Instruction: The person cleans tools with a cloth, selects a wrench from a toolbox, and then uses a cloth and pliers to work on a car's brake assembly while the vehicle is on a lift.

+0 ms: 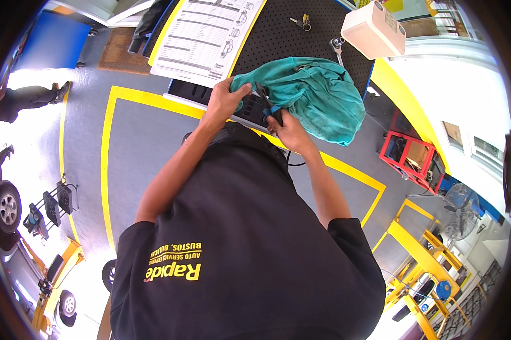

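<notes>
Left hand (223, 103): teal cloth (326, 105) is pinched in its grip, upper centre;
Right hand (292, 135): blue-handled tool (272, 111) is clasped in its grip;

The shirt (255, 238) is black and short-sleeved, with yellow lettering (179, 271) printed on the left chest.

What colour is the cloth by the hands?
Teal green; the cloth shows best in the head view.

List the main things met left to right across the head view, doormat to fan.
Brown doormat → left hand → blue-and-black hand tool → right hand → ratchet → white box → red frame → fan. Teal cloth left out: it overlaps several.
</notes>
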{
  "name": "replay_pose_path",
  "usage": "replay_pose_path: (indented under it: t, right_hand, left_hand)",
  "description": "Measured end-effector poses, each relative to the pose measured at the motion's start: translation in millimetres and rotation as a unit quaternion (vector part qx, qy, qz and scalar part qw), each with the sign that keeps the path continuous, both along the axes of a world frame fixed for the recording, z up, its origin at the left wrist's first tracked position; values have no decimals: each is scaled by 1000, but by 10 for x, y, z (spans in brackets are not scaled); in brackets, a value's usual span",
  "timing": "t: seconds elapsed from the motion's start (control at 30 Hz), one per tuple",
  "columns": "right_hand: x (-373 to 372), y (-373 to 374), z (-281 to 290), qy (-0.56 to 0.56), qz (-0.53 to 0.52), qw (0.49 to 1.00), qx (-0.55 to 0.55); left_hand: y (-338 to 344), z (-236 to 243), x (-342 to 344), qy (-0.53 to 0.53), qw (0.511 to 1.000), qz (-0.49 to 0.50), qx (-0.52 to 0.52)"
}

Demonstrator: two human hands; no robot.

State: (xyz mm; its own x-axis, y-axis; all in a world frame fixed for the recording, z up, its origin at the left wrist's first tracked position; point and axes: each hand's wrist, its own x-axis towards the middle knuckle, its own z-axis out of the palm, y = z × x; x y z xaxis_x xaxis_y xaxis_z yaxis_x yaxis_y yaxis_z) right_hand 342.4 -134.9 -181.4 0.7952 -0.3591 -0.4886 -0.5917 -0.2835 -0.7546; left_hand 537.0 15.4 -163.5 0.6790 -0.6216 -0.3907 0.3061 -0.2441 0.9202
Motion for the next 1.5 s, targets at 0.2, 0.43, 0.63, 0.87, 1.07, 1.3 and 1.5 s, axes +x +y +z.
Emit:
replay_pose_path:
  t: [0.2, 0.43, 0.63, 0.87, 1.07, 1.3, 1.5]
  right_hand:
    - [51, 65, 4, 21, -35, 999, -7]
    - [141, 24, -5, 61, -1, 997, -52]
    - [86, -17, -231, 29, -24, 999, 28]
    - [162, 61, -22, 44, -17, 998, -29]
    - [151, 169, -249, -6, -34, 995, -97]
    - [191, 142, -30, 59, -120, 979, 155]
    - [121, 101, -118, -16, -65, 994, 90]
  left_hand:
    - [-12, 15, 29, -19, 1000, 4, 23]
    - [-16, -100, 44, 3, 1000, 19, 2]
    - [-23, -44, 57, 13, 999, -2, 33]
    - [-22, 41, 52, 12, 999, 17, 38]
    - [-49, 20, 65, 2, 1000, 7, 29]
    - [-27, 112, 56, -6, 999, 0, 46]
    - [-48, 31, 89, 39, 998, -12, 40]
